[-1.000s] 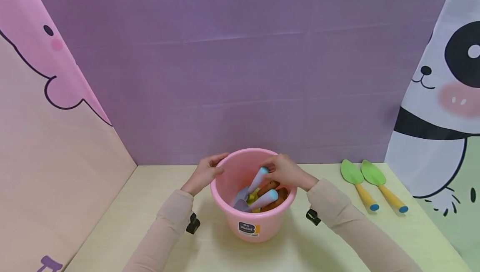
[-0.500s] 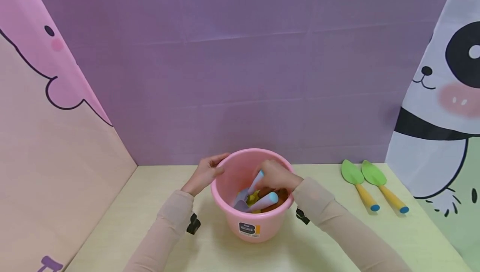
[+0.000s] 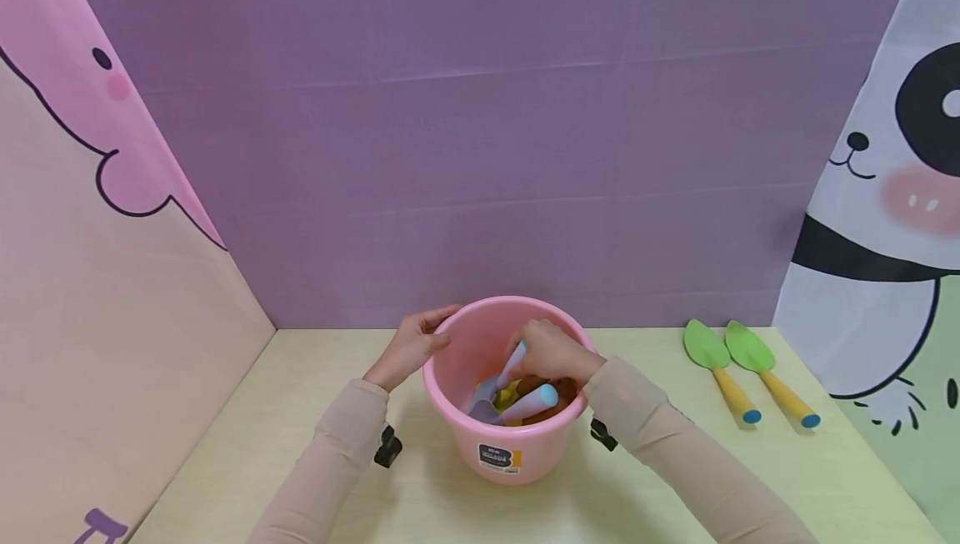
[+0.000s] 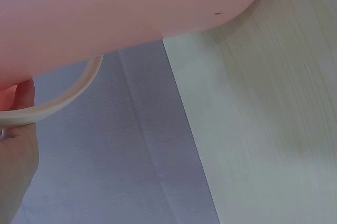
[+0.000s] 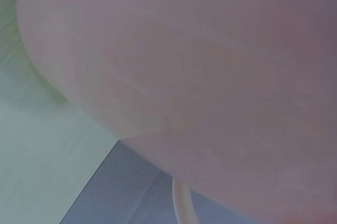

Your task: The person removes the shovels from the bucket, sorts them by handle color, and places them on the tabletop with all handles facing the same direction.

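A pink plastic bucket (image 3: 498,456) with a label on its front stands on the table. My left hand (image 3: 408,350) grips its rim at the left, and in the left wrist view the pale bail handle (image 4: 68,95) crosses that hand (image 4: 18,155). My right hand (image 3: 551,351) reaches over the right rim into the bucket, its fingertips hidden, so I cannot tell what they hold. Inside lie two lilac hand tools with blue-ended handles, one tool handle (image 3: 532,402) toward the front and another handle (image 3: 512,365) beside the right fingers. Yellow pieces (image 3: 507,395) and brown pieces (image 3: 558,405) lie among them.
Two green-bladed trowels with yellow handles, a left trowel (image 3: 708,348) and a right trowel (image 3: 752,352), lie on the table (image 3: 300,411) to the right. A purple backdrop (image 3: 480,152) rises behind the bucket, with printed cloth panels at both sides.
My right hand has moved left and deeper into the bucket, then stayed there. The rear lilac handle leans lower beside its fingers. My left hand keeps its place on the rim.
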Motion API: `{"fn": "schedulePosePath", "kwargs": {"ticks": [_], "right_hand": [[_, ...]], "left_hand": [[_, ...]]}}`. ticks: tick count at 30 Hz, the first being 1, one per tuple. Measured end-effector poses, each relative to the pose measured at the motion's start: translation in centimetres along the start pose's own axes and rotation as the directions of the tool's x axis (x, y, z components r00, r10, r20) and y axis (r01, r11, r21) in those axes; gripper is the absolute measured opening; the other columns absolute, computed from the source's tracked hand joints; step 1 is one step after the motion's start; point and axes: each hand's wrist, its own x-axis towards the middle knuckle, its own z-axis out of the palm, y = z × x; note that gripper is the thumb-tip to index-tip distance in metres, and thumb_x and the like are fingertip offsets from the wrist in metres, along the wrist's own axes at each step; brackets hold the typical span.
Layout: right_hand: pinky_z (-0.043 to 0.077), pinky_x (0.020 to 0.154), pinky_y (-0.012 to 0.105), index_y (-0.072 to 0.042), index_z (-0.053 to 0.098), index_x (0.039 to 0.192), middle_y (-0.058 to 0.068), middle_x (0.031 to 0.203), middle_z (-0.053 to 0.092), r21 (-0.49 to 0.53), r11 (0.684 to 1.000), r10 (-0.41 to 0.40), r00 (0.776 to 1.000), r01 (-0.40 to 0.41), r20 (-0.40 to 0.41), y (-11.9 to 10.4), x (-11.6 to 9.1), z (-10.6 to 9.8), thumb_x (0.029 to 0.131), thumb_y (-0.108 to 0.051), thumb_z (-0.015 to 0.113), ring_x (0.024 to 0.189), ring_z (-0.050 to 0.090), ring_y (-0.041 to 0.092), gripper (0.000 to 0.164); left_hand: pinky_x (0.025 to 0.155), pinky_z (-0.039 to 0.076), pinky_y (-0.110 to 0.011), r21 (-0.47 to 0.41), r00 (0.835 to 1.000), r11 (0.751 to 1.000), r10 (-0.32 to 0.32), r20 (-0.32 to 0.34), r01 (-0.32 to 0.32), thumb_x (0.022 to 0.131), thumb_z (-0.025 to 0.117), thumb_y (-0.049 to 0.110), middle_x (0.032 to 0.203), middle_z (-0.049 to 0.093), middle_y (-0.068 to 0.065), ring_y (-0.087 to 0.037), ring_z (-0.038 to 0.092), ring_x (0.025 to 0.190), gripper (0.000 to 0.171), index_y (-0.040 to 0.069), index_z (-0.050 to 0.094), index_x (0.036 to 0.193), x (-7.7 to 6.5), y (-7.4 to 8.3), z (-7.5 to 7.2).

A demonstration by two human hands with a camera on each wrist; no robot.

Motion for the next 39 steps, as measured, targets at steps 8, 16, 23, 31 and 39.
{"fn": "schedulePosePath", "kwargs": {"ticks": [8,16,23,31,39], "right_hand": [[0.049,0.051,0.025,-0.008,0.073,0.076,0.001,0.063,0.065,-0.056,0.998,-0.006,0.998,0.003,-0.056,-0.1,-0.4,-0.5,0.074,-0.01,0.073,0.055,0.063,0.017,0.003],[0.047,0.058,0.025,-0.012,0.073,0.078,-0.005,0.068,0.065,-0.059,0.998,0.007,0.992,-0.015,-0.126,-0.3,-1.2,-1.7,0.072,-0.015,0.075,0.065,0.061,0.011,0.007],[0.048,0.063,0.025,-0.016,0.072,0.077,-0.009,0.074,0.066,-0.09,0.996,-0.007,0.985,-0.008,-0.171,-0.3,-2.0,-2.5,0.07,-0.023,0.078,0.072,0.057,0.01,0.011],[0.049,0.057,0.027,-0.018,0.073,0.078,-0.008,0.072,0.067,-0.033,0.999,0.022,0.984,-0.028,-0.175,-0.3,-2.9,-2.8,0.068,-0.029,0.079,0.067,0.058,0.013,0.015],[0.047,0.057,0.028,-0.023,0.074,0.077,-0.01,0.07,0.066,-0.009,1.0,0.007,0.974,-0.01,-0.226,-0.4,-4.2,-3.3,0.07,-0.031,0.078,0.07,0.056,0.015,0.012]], "left_hand": [[0.083,0.05,-0.025,-0.013,1.0,1.0,0.007,0.013,-0.007,0.084,0.051,-0.002,0.133,0.05,-0.016,-0.026,0.055,0.113,0.052,0.003,0.045,0.135,0.2,-0.1,0.0],[0.085,0.049,-0.028,0.019,1.0,1.0,-0.005,-0.006,0.005,0.083,0.052,0.0,0.131,0.053,-0.012,-0.023,0.056,0.111,0.051,0.008,0.049,0.133,0.2,-0.2,-0.2],[0.089,0.048,-0.03,0.03,1.0,0.999,0.015,0.006,-0.015,0.084,0.051,0.0,0.132,0.051,-0.015,-0.026,0.055,0.114,0.05,0.005,0.047,0.134,0.3,-0.2,-0.2],[0.09,0.048,-0.032,0.033,1.0,0.999,0.01,-0.006,-0.009,0.084,0.051,0.001,0.132,0.052,-0.014,-0.026,0.055,0.113,0.049,0.005,0.048,0.133,0.3,-0.3,-0.1],[0.091,0.048,-0.034,0.017,1.0,1.0,-0.004,-0.008,0.004,0.085,0.051,0.002,0.133,0.051,-0.012,-0.026,0.055,0.114,0.049,0.007,0.048,0.134,0.2,-0.1,-0.1]]}}
